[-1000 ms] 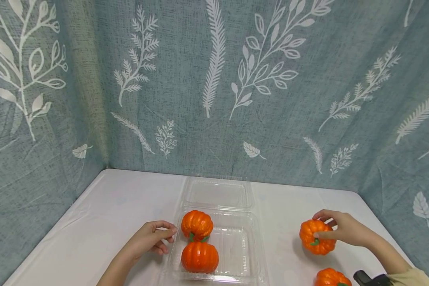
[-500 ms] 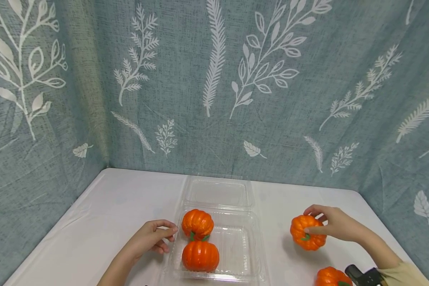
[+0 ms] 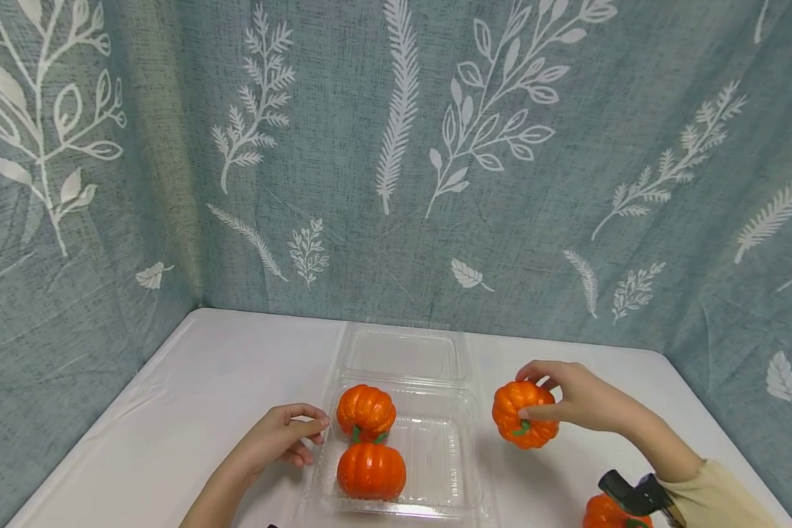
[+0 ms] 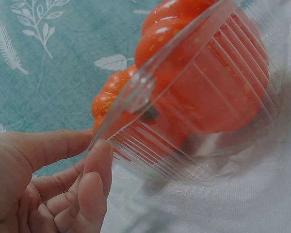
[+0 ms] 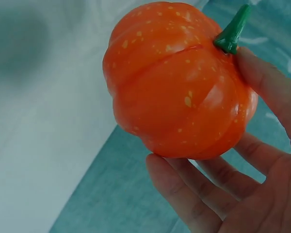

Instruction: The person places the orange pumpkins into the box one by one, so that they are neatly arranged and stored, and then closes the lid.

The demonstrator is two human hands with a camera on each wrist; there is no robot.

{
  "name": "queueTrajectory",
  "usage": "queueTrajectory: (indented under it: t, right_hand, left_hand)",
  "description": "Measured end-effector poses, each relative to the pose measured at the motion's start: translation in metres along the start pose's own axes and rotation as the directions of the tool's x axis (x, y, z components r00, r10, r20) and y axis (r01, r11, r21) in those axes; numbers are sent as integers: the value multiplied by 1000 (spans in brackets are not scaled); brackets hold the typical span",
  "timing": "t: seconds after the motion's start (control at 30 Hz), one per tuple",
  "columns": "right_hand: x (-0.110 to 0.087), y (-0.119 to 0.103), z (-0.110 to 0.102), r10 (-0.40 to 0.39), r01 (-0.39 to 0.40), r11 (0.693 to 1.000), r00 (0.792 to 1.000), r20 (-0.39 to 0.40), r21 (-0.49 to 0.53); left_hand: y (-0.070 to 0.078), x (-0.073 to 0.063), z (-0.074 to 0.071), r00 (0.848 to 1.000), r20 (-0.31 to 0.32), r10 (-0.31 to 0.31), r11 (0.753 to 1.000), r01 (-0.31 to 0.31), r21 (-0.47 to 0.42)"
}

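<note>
My right hand (image 3: 581,396) grips an orange toy pumpkin (image 3: 518,414) with a green stem, held above the table to the right of a clear plastic clamshell box (image 3: 429,506). In the right wrist view the thumb lies by the stem of this pumpkin (image 5: 179,82) and the fingers curl under its other side. My left hand (image 3: 280,440) pinches the box's left rim between thumb and fingers, as the left wrist view shows at the rim (image 4: 136,92). Inside the box's left half sit two more pumpkins, a rear one (image 3: 366,412) and a front one (image 3: 371,471), stems facing each other.
The box's lid (image 3: 402,356) lies folded back toward the curtain (image 3: 343,147). Another pumpkin (image 3: 610,513) rests on the white table (image 3: 231,367) at the front right, partly covered by the dark wrist camera (image 3: 633,493) on the right sleeve.
My right hand has carried its pumpkin leftward and slightly up in view, toward the box. The left hand stays at the box's rim.
</note>
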State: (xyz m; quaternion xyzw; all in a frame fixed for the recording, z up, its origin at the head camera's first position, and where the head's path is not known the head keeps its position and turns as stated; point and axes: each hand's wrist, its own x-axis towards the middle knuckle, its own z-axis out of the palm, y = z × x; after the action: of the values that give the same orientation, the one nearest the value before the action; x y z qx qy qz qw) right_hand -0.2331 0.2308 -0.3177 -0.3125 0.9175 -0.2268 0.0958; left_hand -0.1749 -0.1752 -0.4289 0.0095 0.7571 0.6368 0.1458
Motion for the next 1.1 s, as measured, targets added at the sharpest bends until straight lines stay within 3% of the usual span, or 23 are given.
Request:
queueTrajectory:
  t: [0.43,0.73,1.1]
  right_hand:
    - [23,-28,23,-90,92,991,996,-25,98]
    - [38,-35,48,-158,159,987,984,-81,10]
    - [53,-50,71,-166,161,986,981,-105,-51]
  left_hand:
    - [0,0,0,1000,-9,-3,1000,3,1]
    - [0,1,0,1000,-10,-10,1000,10,4]
    - [0,1,0,1000,-8,-9,1000,10,1]
